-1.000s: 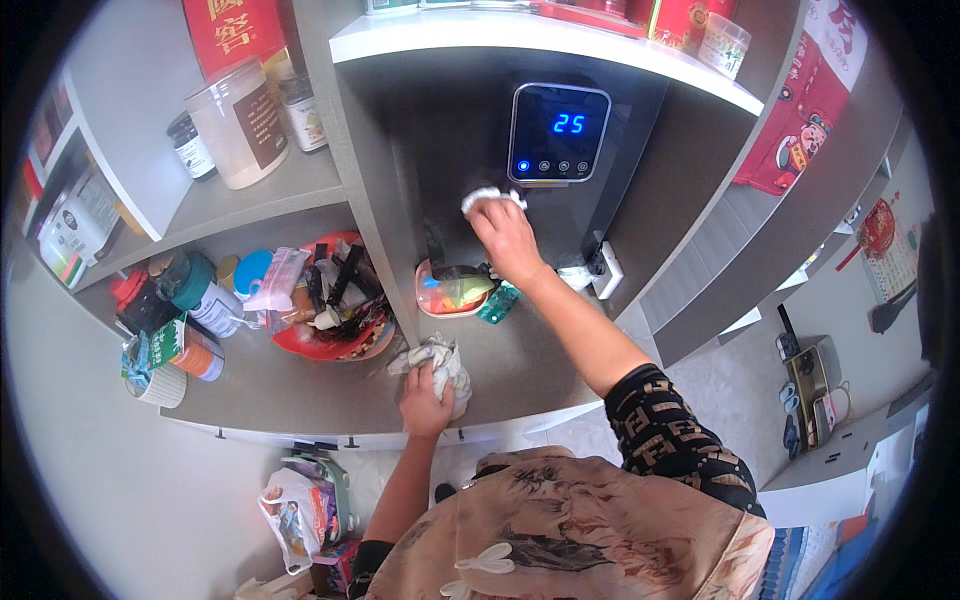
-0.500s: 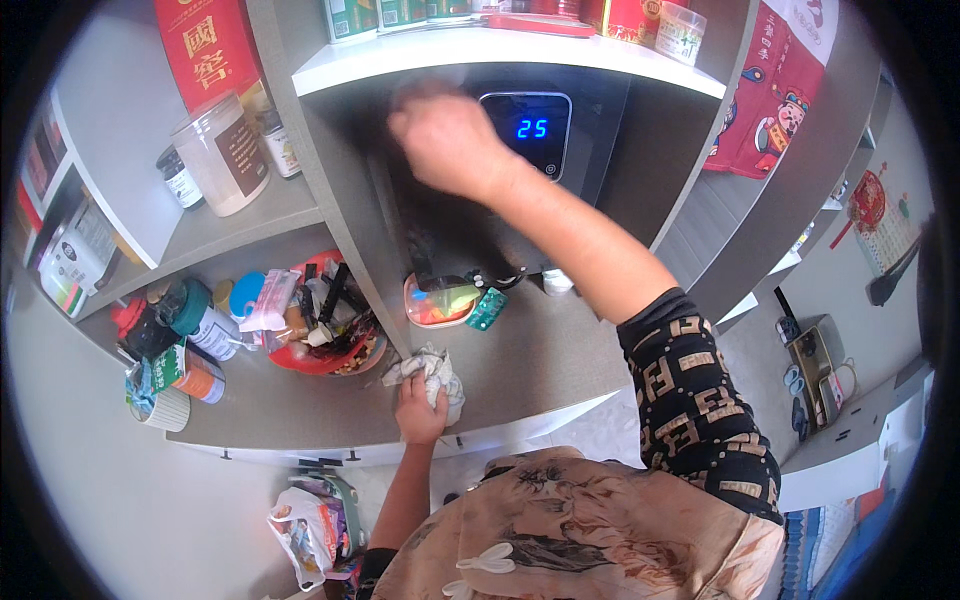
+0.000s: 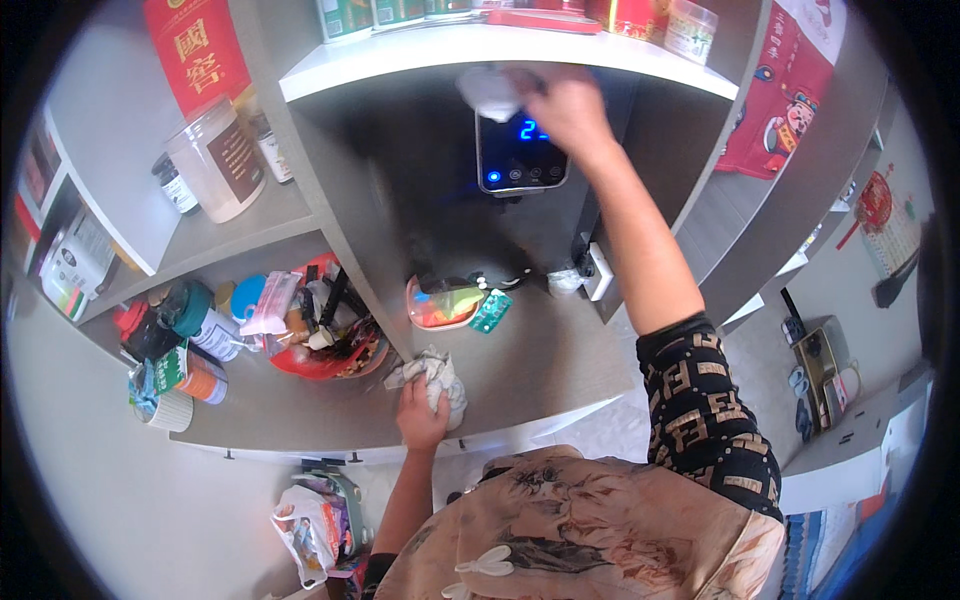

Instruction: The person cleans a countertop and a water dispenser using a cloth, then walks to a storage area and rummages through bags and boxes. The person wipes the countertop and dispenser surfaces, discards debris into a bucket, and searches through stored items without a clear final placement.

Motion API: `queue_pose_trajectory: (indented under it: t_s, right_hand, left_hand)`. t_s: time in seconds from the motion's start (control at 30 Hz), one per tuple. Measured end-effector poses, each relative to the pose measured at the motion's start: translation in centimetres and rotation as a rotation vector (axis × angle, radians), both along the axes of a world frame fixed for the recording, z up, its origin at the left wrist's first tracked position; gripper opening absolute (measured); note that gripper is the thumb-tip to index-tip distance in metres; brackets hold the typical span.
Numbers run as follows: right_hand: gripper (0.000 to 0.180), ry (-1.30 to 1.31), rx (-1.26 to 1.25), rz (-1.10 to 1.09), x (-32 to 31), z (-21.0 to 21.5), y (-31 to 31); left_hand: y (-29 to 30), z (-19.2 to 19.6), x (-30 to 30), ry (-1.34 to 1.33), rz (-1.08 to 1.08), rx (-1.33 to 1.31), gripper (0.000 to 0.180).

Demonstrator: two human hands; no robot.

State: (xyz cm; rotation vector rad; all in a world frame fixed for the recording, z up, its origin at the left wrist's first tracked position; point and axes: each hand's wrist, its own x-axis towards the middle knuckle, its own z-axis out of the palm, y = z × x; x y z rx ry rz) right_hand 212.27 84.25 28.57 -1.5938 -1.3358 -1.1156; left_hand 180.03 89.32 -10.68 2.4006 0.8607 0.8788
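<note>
My right hand [image 3: 572, 108] is raised to the top of a black appliance [image 3: 440, 190] with a blue-lit display panel [image 3: 522, 160]. A white cloth [image 3: 490, 92], blurred by motion, is in its fingers against the appliance's upper front, just above the panel. On the grey-brown countertop [image 3: 530, 385], my left hand [image 3: 422, 418] is closed on a crumpled pale patterned cloth [image 3: 443, 385] near the front edge. Behind that cloth lie an orange-rimmed container [image 3: 440, 310] with colourful contents and a green blister pack [image 3: 491, 312].
To the left sit a red bowl [image 3: 310, 365] heaped with small items, a teal-lidded bottle [image 3: 205, 325] and a white ribbed cup [image 3: 165, 410]. A white shelf [image 3: 500, 45] overhangs the appliance. A clear jar [image 3: 215, 165] stands on the left shelf; a plastic bag [image 3: 305, 535] is below.
My right hand has swept right and slightly up across the appliance's front with the white cloth, uncovering the lower panel. My left hand stays on its cloth.
</note>
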Motion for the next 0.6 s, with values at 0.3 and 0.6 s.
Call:
queue_pose_trajectory:
  t_s: [0.3, 0.6]
  right_hand:
    - [0.014, 0.269, 0.128, 0.018, 4.7, -4.5, -5.1]
    - [0.027, 0.573, 0.244, 0.169, 3.2, -14.6, -3.5]
  left_hand:
    - [-0.2, -0.2, 0.2, 0.016, 0.030, -0.011, 0.053]
    - [-0.3, -0.1, 0.2, -0.019, 0.024, 0.016, 0.052]
